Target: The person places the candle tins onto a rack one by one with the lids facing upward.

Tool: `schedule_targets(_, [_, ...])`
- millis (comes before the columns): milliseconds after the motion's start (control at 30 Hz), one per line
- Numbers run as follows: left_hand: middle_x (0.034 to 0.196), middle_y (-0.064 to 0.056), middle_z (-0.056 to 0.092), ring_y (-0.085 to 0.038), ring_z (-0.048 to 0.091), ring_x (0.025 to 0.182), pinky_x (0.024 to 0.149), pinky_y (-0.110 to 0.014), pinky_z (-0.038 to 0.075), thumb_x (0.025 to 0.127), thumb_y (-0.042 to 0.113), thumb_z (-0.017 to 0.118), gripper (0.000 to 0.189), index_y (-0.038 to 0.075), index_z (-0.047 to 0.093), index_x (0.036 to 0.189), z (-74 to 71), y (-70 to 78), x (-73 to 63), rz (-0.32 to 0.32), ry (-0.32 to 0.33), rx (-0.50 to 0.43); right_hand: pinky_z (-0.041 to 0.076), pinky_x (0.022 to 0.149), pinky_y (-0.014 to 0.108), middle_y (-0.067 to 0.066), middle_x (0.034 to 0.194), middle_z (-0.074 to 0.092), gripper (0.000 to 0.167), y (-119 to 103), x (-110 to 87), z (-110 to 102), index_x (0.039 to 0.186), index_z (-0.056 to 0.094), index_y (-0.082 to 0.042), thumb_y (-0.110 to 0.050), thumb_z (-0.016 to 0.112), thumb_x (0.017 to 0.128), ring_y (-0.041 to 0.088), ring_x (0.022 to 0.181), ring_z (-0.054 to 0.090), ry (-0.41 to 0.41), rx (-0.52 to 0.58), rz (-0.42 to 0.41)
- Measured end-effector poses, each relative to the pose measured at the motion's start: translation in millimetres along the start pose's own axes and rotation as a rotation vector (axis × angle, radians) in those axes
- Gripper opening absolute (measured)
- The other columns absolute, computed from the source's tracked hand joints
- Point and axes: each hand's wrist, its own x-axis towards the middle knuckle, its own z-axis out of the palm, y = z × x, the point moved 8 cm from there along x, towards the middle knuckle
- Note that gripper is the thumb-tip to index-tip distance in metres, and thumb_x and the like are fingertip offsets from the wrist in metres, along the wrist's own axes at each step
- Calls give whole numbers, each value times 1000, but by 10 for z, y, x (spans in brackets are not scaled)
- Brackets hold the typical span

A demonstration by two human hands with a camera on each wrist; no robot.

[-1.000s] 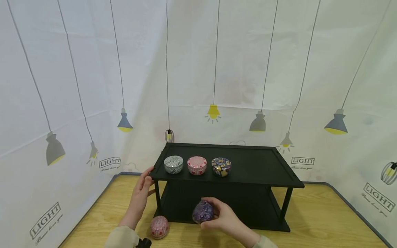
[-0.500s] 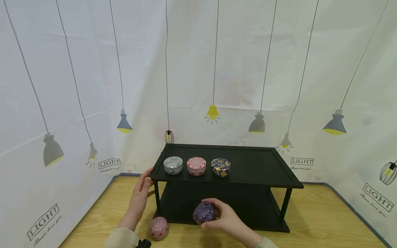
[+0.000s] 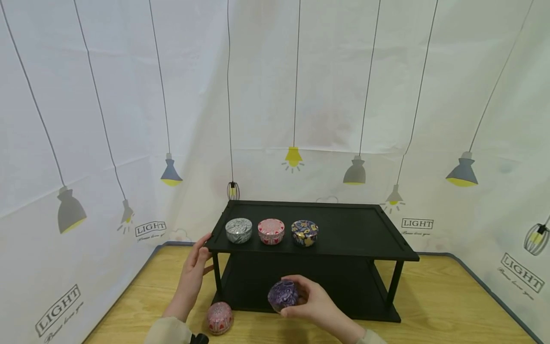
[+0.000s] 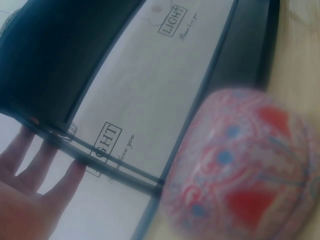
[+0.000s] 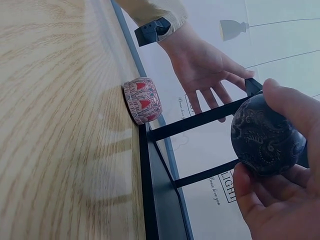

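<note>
In the head view, my right hand [image 3: 315, 306] grips a round purple patterned tin [image 3: 282, 295] between thumb and fingers, in front of the lower tier of a black two-tier rack [image 3: 361, 231]. The right wrist view shows this tin tilted, its swirl pattern facing the camera. My left hand [image 3: 192, 274] is at the rack's left front corner, fingers extended against the upper tier's edge and post. On the table by the rack's front left foot sits a pink tin with red hearts [image 3: 220, 317], which looms large and blurred in the left wrist view.
Along the front left of the upper tier stand a grey-white leaf-pattern tin [image 3: 238, 231], a pink heart tin [image 3: 271, 231] and a navy-and-gold tin [image 3: 304, 233]. Wood-grain table [image 3: 447, 306] surrounds the rack. Behind rises a white backdrop [image 3: 258, 95] printed with lamps.
The purple tin has turned slightly in my right hand and shifted a little to the right against the rack. My left hand stays at the rack's corner. The head view has moved slightly.
</note>
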Motion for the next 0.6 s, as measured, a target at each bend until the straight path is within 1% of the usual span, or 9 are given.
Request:
schedule_targets(67, [148, -13, 34, -4, 50, 112, 98, -60, 39, 107, 34, 32, 45, 19, 35, 149, 0, 6, -4, 1, 0, -2, 54, 83, 36, 13, 121, 59, 70, -3, 0, -11, 135, 49, 3, -21, 83, 79, 26, 104, 62, 6, -6, -1])
schedule_targets(133, [148, -13, 34, -1, 50, 110, 98, -59, 39, 107, 34, 32, 45, 18, 35, 149, 4, 7, -7, -1, 2, -5, 54, 83, 36, 13, 121, 59, 70, -6, -3, -21, 135, 50, 3, -20, 83, 79, 26, 105, 62, 13, -8, -2])
schedule_targets(367, [149, -13, 33, -3, 50, 110, 98, -59, 40, 107, 35, 33, 46, 17, 35, 149, 4, -18, -26, -19, 9, -9, 54, 84, 35, 13, 123, 58, 69, -11, -24, -43, 134, 50, 3, -18, 84, 78, 27, 107, 61, 15, 0, 3])
schedule_targets(600, [149, -13, 33, -2, 50, 110, 98, -60, 39, 107, 33, 32, 46, 17, 34, 150, 3, 34, -16, 2, 4, 0, 54, 84, 36, 14, 122, 58, 70, -38, -18, -75, 135, 49, 4, -17, 84, 78, 27, 108, 61, 13, 8, 1])
